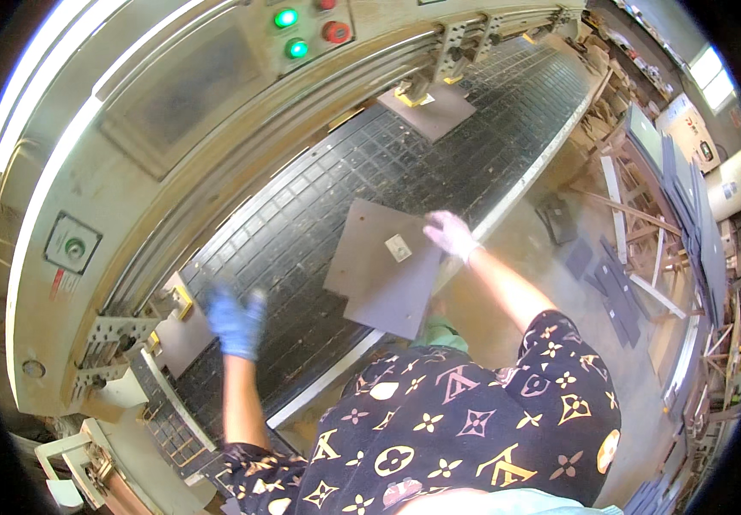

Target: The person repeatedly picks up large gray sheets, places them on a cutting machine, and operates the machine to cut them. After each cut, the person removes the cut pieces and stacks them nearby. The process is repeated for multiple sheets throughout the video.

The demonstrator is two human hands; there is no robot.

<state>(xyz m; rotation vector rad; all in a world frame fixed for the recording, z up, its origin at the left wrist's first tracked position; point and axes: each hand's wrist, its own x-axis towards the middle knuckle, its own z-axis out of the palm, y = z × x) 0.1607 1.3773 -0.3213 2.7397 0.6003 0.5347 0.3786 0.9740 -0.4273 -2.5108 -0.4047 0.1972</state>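
Observation:
My right hand (452, 233), in a pale pinkish glove, grips the right corner of a flat grey panel (370, 275) with a notched corner and small holes. A whitish label (398, 248) is stuck on its face. The panel is over the near side of a black gridded machine bed (302, 193). To the left, my left hand (237, 322), in a blue glove, hovers above the bed, thumb apart and fingers slightly blurred, holding nothing. Beside it lies another grey panel (186, 339), partly under the machine's edge. A third panel (435, 113) lies farther off beneath a yellow-tipped fitting (413, 90).
The machine's beige housing (173, 94) runs along the far side, with lit green buttons (298, 48) and a red button (336, 33). A pale metal edge (520, 189) borders the bed. At right are stacked grey panels (692, 206) and strips (615, 300) on the floor.

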